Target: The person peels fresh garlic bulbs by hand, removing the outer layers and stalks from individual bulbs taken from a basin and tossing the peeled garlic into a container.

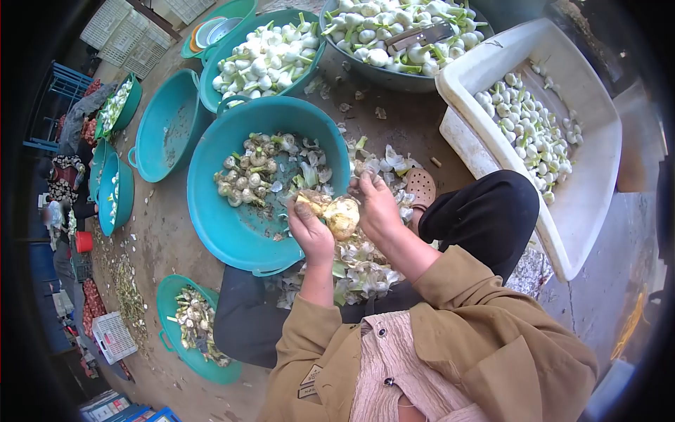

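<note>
My left hand (311,231) is closed around the stalk end of a yellowish garlic bulb (342,217), whose round end sticks out toward the right. Just beside the bulb, my right hand (380,204) has its fingers pinched together; what is between the fingertips, if anything, is too small to make out. Both hands are over the right edge of a large teal basin (204,204). Inside that basin lies a pile of unpeeled garlic bulbs (249,171) with loose skins. Papery garlic skins (362,267) cover the floor and my lap under my hands.
Peeled white garlic fills a green basin (264,63) and a grey tub (383,32), where a dark flat tool (422,35) rests. A white plastic bin (598,162) with peeled bulbs stands right. Another teal basin (165,130) and a green basin of stalky garlic (193,320) are left.
</note>
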The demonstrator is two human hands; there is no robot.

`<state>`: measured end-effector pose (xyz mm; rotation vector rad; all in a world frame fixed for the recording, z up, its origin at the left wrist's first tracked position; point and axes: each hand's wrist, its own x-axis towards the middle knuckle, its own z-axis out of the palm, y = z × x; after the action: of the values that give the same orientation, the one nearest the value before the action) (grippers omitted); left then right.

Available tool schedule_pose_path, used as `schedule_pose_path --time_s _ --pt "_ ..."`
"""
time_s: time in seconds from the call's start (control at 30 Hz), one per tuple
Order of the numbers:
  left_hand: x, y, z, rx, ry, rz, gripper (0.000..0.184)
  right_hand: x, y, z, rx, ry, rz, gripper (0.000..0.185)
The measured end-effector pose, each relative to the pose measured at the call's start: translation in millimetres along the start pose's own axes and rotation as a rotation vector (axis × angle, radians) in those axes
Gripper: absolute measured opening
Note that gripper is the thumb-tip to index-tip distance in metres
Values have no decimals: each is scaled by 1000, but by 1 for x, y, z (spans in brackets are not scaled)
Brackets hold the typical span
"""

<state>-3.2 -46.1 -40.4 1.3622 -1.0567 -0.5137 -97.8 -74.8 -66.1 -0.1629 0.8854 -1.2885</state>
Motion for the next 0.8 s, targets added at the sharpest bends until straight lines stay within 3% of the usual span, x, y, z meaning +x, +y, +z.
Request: schedule_pose_path --time_s 0.07,0.1,0.17,0.23,0.3,0.43,0.5,0.53,0.57,0.6,0.63,0.7,0.8 --pt "-1 -1 -9 -2 40 29 31 -8 -13 -4 -102 49 249 33" --pt "2 3 -11 1 39 40 31 -16 -18 0 -94 40 245 33" --pt "7 14 -13 -130 -32 129 31 -30 -25 4 -23 -272 557 42" --pt "11 26 -21 -190 -20 64 25 -27 -25 -1 -24 -390 582 48" --pt "25 52 -41 706 -323 702 21 -26 -26 -1 -96 -417 468 48" --pt "32 55 -63 987 -488 787 14 -28 -25 -1 -319 -466 355 38" --pt "38 52 -68 996 -514 705 9 -37 -25 5 -712 -635 -145 28" --pt "41 45 -73 855 -501 299 10 -45 -35 12 -947 -682 -578 34" --pt "45 35 -78 689 -469 -98 13 -41 -34 12 -950 -698 -572 34" --pt "51 12 -90 128 -518 -596 21 -33 -32 8 -1027 -807 -803 39" --pt "49 11 -93 127 -506 -596 21 -26 -28 4 -1090 -910 -1043 43" --pt "46 13 -100 -457 -370 -969 25 -23 -28 1 -1094 -902 -1087 46" --pt "28 14 -88 -519 -305 -924 24 -48 -35 13 -1188 -784 -1099 39"
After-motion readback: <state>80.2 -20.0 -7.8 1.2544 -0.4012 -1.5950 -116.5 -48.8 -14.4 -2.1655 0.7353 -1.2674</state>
